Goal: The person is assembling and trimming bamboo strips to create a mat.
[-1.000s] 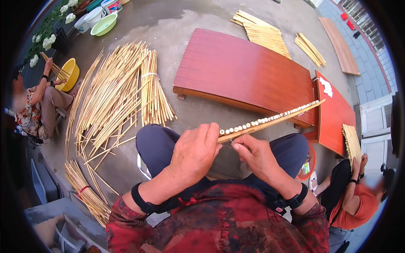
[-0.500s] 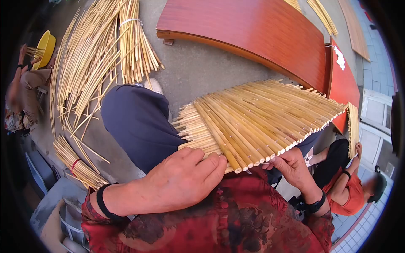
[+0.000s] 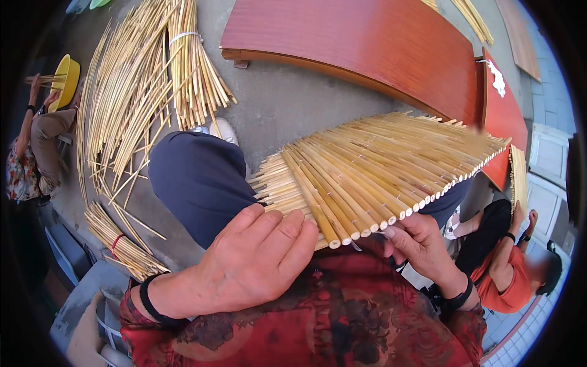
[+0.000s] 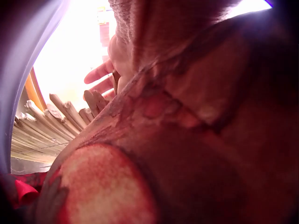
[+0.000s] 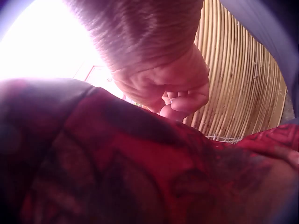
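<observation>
A mat of yellow reeds (image 3: pixel 391 159) lies over the person's lap in the head view, its cut ends along the near edge. The left hand (image 3: pixel 244 263) grips the mat's near left corner, thumb hidden. Against the near edge, the right hand (image 3: pixel 422 248) pinches a small, thin, shiny thing (image 3: pixel 382 232); its shape is hard to tell. Reed ends (image 4: pixel 60 112) and the left fingers (image 4: pixel 100 79) show in the left wrist view. In the right wrist view the right hand (image 5: pixel 187 95) has curled fingers beside the reeds (image 5: pixel 238 70).
Loose reeds (image 3: pixel 125 85) and a tied bundle (image 3: pixel 125 244) lie on the ground at left. A red-brown table (image 3: pixel 354 49) stands ahead. One person (image 3: pixel 46 134) sits at far left near a yellow basin (image 3: pixel 68 79); another (image 3: pixel 510 269) at right holds reeds (image 3: pixel 518 177).
The mat has turned from edge-on to showing its broad face. Both hands have moved lower in the head view and farther apart, with the left hand now at the mat's left corner.
</observation>
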`<state>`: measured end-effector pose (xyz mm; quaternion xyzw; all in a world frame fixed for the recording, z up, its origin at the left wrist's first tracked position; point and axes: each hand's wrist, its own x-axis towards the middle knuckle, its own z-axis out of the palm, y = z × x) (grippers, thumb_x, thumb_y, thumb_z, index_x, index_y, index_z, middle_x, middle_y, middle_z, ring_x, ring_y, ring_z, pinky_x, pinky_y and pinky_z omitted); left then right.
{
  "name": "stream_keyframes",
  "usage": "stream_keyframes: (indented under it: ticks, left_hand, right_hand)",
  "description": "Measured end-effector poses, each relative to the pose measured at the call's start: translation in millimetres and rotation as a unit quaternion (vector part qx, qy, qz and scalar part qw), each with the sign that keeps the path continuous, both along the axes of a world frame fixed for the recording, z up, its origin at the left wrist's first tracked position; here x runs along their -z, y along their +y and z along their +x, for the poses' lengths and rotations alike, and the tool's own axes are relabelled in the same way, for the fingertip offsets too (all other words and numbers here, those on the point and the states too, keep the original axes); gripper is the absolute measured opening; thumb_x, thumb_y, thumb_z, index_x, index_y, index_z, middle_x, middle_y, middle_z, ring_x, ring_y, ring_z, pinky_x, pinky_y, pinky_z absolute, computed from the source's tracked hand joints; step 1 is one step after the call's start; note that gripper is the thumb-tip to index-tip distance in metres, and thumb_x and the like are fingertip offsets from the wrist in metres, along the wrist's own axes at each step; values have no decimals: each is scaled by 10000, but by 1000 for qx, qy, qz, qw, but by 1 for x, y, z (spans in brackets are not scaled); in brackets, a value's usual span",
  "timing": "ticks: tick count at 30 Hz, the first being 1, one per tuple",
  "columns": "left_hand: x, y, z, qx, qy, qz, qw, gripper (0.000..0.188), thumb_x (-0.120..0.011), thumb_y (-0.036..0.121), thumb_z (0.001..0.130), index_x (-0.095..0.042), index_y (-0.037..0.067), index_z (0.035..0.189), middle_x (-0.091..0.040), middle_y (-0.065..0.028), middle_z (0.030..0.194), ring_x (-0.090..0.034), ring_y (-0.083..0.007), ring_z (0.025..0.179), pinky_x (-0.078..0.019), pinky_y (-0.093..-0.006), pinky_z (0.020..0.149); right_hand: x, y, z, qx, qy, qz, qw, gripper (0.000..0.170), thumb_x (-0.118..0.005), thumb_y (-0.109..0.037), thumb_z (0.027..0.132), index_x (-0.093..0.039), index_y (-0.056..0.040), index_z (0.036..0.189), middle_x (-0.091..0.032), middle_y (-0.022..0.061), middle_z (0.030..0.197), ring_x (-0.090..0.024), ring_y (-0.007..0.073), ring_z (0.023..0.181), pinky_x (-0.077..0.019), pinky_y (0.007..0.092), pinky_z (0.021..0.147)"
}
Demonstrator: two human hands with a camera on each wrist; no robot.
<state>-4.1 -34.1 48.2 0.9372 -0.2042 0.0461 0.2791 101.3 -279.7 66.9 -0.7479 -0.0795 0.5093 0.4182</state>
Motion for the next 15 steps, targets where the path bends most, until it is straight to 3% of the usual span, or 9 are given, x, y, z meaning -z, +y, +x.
stream_keyframes:
  ticks: [3, 8, 10, 12, 15]
  left_hand:
    - [-3, -6, 4, -68, -55, 30, 996, 366, -619, 40, 684, -547, -53, 1030, -588, -150, 924, -589, -255, 795, -467, -366, 695]
    - [10, -8, 13, -128, -94, -22, 987, 418, -669, 22, 681, -512, -28, 1066, -596, -151, 922, -595, -286, 787, -470, -364, 679]
    - [8, -8, 14, -166, -14, -44, 985, 425, -684, 11, 680, -509, 7, 1067, -594, -141, 906, -594, -300, 773, -469, -356, 656]
    - [5, -9, 17, -151, -45, -71, 985, 417, -680, 6, 679, -513, 29, 1061, -579, -135, 883, -593, -305, 756, -470, -356, 647]
    - [7, -8, 19, -173, 2, -75, 982, 414, -653, -27, 689, -499, 26, 1071, -551, -146, 888, -583, -331, 767, -470, -383, 641]
  right_hand:
    - [1, 17, 3, 50, 58, 67, 995, 198, -505, -170, 935, -556, -29, 1064, -555, 4, 632, -421, 23, 451, -339, 169, 418]
    - [10, 44, -1, 74, 15, 127, 989, 180, -511, -175, 929, -572, -25, 1008, -556, 6, 630, -430, 29, 452, -343, 179, 414]
    - [13, 50, 0, 78, -4, 132, 988, 176, -505, -170, 926, -571, -19, 990, -553, 7, 621, -432, 35, 444, -344, 192, 406]
    - [19, 52, -2, 81, -11, 141, 987, 168, -508, -161, 913, -569, -13, 963, -550, 9, 612, -434, 45, 431, -346, 207, 394]
    - [16, 59, -8, 106, -23, 155, 982, 148, -497, -145, 894, -553, -10, 920, -548, 18, 601, -445, 67, 423, -351, 225, 381]
